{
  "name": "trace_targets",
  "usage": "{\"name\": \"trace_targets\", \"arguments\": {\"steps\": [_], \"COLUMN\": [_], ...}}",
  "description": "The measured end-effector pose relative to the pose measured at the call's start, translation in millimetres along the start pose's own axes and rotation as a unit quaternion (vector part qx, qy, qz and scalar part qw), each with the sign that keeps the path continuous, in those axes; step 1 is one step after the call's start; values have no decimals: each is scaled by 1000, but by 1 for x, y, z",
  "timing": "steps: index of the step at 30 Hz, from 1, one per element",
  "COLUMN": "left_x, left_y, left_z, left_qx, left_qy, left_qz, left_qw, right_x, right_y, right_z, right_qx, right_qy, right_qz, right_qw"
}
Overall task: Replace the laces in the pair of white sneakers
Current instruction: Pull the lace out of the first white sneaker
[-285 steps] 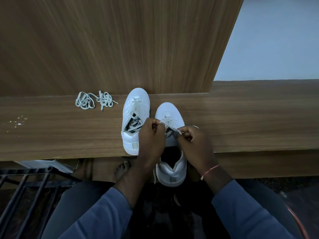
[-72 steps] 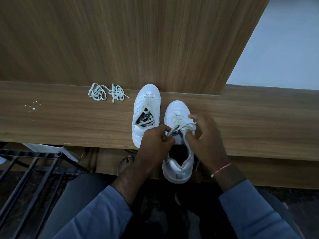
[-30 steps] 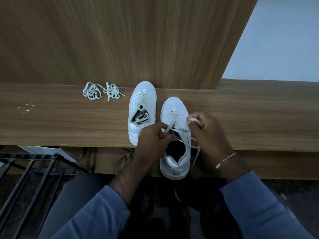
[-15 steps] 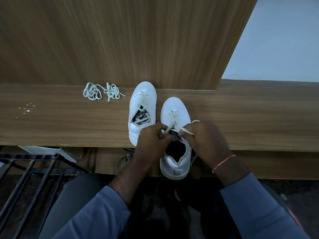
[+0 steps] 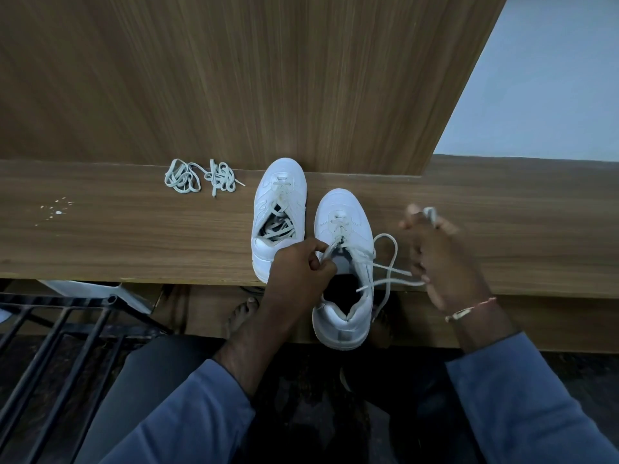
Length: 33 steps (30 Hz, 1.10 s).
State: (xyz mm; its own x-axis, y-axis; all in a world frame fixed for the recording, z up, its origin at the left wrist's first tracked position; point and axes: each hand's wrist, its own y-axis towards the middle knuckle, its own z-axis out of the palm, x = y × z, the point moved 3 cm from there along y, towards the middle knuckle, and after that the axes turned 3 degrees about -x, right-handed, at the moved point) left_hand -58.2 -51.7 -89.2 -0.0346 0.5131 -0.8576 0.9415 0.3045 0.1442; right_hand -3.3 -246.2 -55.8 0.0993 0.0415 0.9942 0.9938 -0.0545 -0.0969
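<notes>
Wooden ledge (image 5: pixel 134 236); lace (image 5: pixel 392 268) pinched in grip of left hand (image 5: pixel 298 272) and, newly out wide, right hand (image 5: pixel 442 262).

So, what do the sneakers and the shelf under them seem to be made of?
Sneakers: smooth white leather or synthetic, hard to tell; stitched panels, slight sheen. Shelf: wood or wood-look laminate, matte, with straight brown grain lines.

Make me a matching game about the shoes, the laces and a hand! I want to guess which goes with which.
Things:
1. spare laces
2. back sneaker
3. front sneaker
4. right hand

States:
A. heel hangs over the edge of the ledge
B. holds a lace pulled out sideways
C. loose laces lying inside it
D. lying in a heap, nobody touching

Pairs: 1-D, 2-C, 3-A, 4-B.
</notes>
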Motion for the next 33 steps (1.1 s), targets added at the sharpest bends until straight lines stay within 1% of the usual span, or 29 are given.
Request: {"name": "trace_targets", "arguments": {"steps": [1, 2, 3, 4, 5, 6, 7, 8, 9, 10, 11, 12, 13, 14, 15, 16, 17, 18, 19, 21, 22, 23, 25, 26, 27, 31, 32, 33], "left_x": [1, 1, 2, 3, 2, 1, -1, -3, -3, -3, -3, -2, -1, 0, 1, 2, 3, 3, 4, 1, 0, -1, -1, 0, 1, -2, -2, -2], "left_y": [0, 0, -1, -1, -1, -2, -2, -2, -1, 0, 1, 3, 4, 5, 5, 5, 5, 5, 5, 3, 2, 0, -1, 0, 1, 0, -1, -1], "left_z": [0, 0, 0, 1, 2, 3, 4, 5, 7, 8, 8, 9, 8, 9, 8, 8, 8, 8, 7, 7, 6, 7, 6, 4, 3, 4, 4, 4], "left_qx": [0, 0, 0, 1, 5, 11, 18, 25, 30, 35, 37, 38, 37, 37, 38, 40, 43, 41, 36, 18, 13, 9, 1, -5, -10, -7, -5, -4], "left_qy": [1, 6, 11, 15, 18, 24, 35, 53, 74, 90, 100, 103, 101, 93, 81, 68, 59, 55, 59, 69, 72, 71, 69, 68, 70, 54, 46, 36], "left_qz": [-2, -4, -5, -1, 8, 27, 52, 78, 98, 111, 116, 118, 119, 117, 116, 116, 117, 117, 112, 97, 89, 83, 72, 69, 67, 58, 54, 55], "left_qw": [1000, 1000, 1000, 1000, 1000, 999, 998, 995, 992, 989, 987, 987, 987, 988, 989, 990, 990, 991, 991, 993, 993, 994, 995, 995, 995, 997, 997, 998], "right_x": [0, 0, -2, -4, -3, -1, 2, 2, 6, 6, 7, 8, 8, 7, 6, 4, 3, 3, 7, 6, 4, 1, -8, -12, -15, -5, -3, -1], "right_y": [-4, -8, -12, -15, -17, -18, -18, -18, -21, -24, -29, -33, -36, -37, -39, -41, -43, -43, -45, -39, -32, -26, -21, -22, -22, -25, -27, -30], "right_z": [4, 11, 18, 23, 27, 29, 31, 33, 36, 42, 49, 57, 63, 66, 67, 66, 64, 61, 56, 44, 39, 35, 34, 35, 35, 33, 34, 36], "right_qx": [5, 16, 35, 56, 67, 72, 66, 43, 22, 8, 10, 31, 57, 84, 111, 137, 150, 149, 136, 84, 59, 50, 97, 120, 125, 67, 71, 99], "right_qy": [-127, -195, -199, -156, -70, 45, 168, 272, 351, 395, 413, 403, 346, 242, 122, 26, -40, -73, -81, -75, -101, -163, -296, -338, -360, -370, -374, -373], "right_qz": [-50, -79, -79, -48, -2, 43, 80, 105, 115, 109, 89, 60, 12, -46, -94, -127, -158, -182, -183, -147, -134, -131, -124, -124, -122, -154, -162, -163], "right_qw": [991, 977, 976, 985, 995, 995, 980, 956, 929, 912, 906, 913, 937, 965, 982, 982, 975, 969, 970, 983, 984, 977, 942, 925, 916, 914, 910, 908]}}
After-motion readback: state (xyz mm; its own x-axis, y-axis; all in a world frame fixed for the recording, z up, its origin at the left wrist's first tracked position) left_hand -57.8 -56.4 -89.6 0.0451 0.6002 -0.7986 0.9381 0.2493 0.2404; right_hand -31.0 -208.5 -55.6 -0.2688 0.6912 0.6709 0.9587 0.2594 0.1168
